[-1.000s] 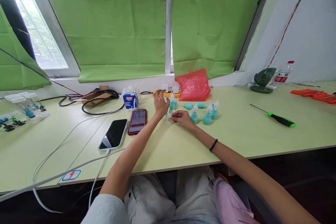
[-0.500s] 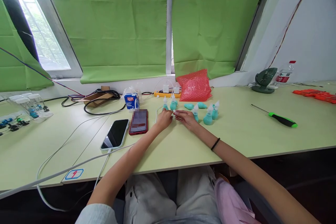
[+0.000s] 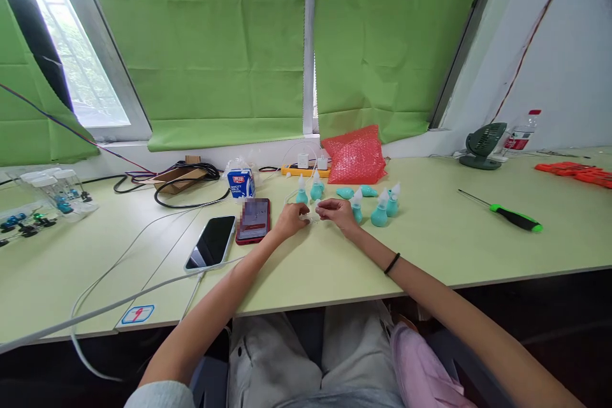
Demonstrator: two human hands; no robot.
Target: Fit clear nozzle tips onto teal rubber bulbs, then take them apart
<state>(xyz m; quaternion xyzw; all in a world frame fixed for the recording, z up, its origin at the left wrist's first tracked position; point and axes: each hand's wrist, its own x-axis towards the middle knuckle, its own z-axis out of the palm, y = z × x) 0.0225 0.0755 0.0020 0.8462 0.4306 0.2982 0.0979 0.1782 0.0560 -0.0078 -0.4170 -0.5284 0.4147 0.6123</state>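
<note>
My left hand [image 3: 291,221] is low over the table, its fingertips pinched at a small clear plastic piece [image 3: 313,218]. Facing it, my right hand [image 3: 338,213] has thumb and fingers closed on a small whitish translucent tip [image 3: 318,204]. Both pieces are tiny, and their exact form is hard to make out. Just behind my hands stand a teal squeeze bulb with a pointed clear nozzle [image 3: 301,191] and a similar teal bulb [image 3: 317,186]. Right of my right hand are more nozzled bulbs [image 3: 379,211]. Two teal bulbs without visible nozzles [image 3: 345,192] lie behind them.
A red bubble-wrap pouch [image 3: 356,156] and an orange power strip [image 3: 291,171] lie at the back. Left are a blue milk carton [image 3: 241,183], a red-cased phone [image 3: 253,222], a white-cased phone [image 3: 210,243] and cables. Right are a screwdriver [image 3: 514,217] and a small fan [image 3: 482,145].
My left hand has shifted left and slightly toward me, apart from my right hand, and the clear piece now shows between them. My right hand has barely moved.
</note>
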